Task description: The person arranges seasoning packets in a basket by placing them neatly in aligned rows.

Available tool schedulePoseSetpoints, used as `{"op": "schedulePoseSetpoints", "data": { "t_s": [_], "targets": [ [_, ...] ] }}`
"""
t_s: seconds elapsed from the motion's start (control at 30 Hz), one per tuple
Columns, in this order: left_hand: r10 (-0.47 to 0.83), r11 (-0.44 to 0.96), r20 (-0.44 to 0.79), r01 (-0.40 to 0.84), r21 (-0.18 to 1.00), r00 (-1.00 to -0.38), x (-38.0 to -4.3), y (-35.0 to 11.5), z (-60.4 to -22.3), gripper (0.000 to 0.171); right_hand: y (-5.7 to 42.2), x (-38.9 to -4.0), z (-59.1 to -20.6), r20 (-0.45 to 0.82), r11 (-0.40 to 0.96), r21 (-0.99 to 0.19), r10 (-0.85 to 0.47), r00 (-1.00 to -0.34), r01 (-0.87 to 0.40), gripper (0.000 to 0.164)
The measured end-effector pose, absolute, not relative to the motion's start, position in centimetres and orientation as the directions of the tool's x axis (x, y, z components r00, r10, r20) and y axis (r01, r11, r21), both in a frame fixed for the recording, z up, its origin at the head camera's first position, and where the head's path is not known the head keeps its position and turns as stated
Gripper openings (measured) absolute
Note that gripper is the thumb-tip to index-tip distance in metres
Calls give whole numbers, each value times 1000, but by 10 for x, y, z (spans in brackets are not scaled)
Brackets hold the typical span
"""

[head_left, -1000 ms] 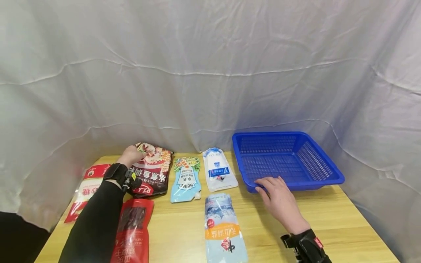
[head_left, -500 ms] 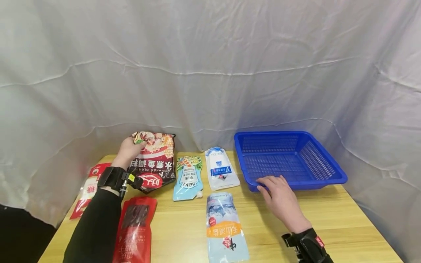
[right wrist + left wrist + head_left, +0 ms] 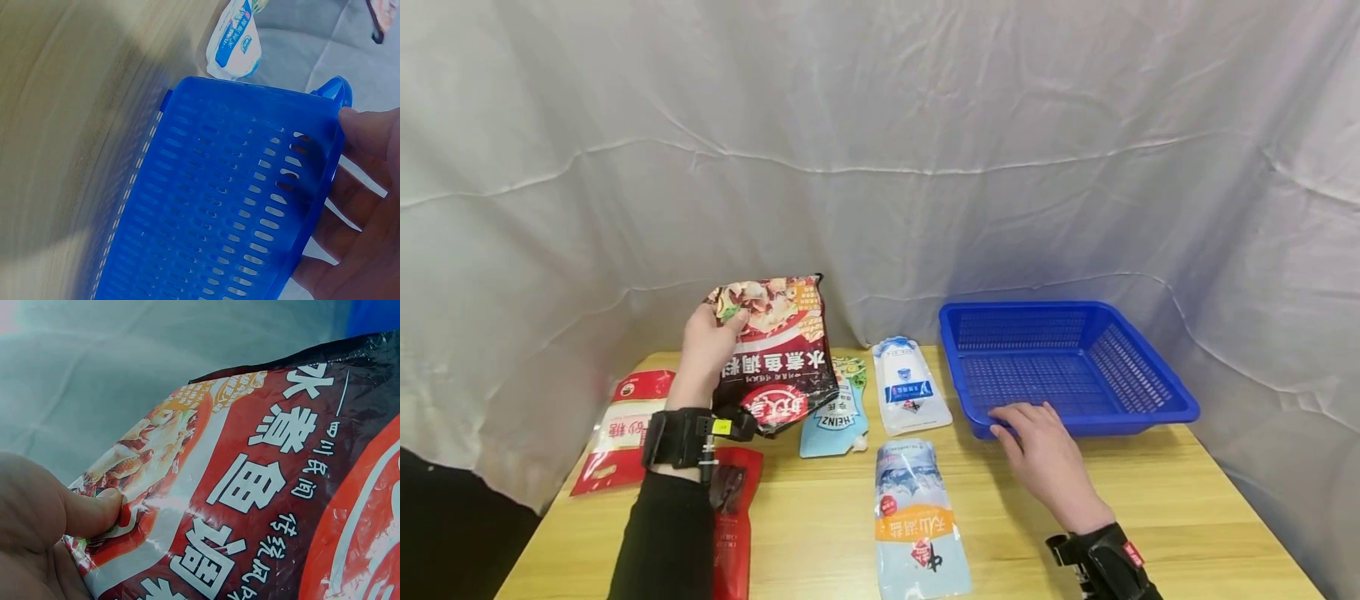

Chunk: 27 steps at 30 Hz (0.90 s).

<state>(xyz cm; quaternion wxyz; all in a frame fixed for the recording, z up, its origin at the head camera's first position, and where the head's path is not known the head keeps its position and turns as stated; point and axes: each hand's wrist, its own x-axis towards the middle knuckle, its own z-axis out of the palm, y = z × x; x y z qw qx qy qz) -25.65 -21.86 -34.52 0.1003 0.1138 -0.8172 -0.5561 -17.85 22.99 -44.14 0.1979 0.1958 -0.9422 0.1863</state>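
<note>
My left hand point(image 3: 706, 350) pinches the upper left corner of a dark red seasoning packet point(image 3: 778, 354) with a fish dish printed on it. Its thumb lies across the front in the left wrist view, where the packet point(image 3: 250, 469) fills much of the picture. Raised off the table, the packet overlaps the light blue Heinz pouch point(image 3: 835, 429) in the head view. At the right, my right hand point(image 3: 1047, 462) holds the near left rim of a blue plastic basket point(image 3: 1022, 379). The right wrist view shows the thumb and fingers around the rim of that basket point(image 3: 206, 181).
A red-and-white sugar bag point(image 3: 625, 429) lies at the left, near a red dried-chilli pouch point(image 3: 733, 517) partly covered by my left sleeve. Left of the basket lie a white salt pouch point(image 3: 912, 392) and a blue-and-orange salt pouch point(image 3: 917, 521). A grey curtain point(image 3: 880, 167) hangs behind the table.
My left hand has lifted the seasoning packet from the table and carried it rightward, partly over the Heinz pouch. My right hand stays at the basket's rim.
</note>
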Motion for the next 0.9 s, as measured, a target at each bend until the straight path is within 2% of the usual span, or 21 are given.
{"op": "schedulePoseSetpoints", "data": {
  "t_s": [0.37,0.9],
  "targets": [
    [-299,147,121,80,986,-947,-236,-167,-346,45,230,-178,-442,451,856,-272,-291,-844,-441,23],
    [-137,92,198,187,978,-971,-213,-114,-366,40,229,-178,-443,466,852,-273,-289,-836,-446,23]
  ]
}}
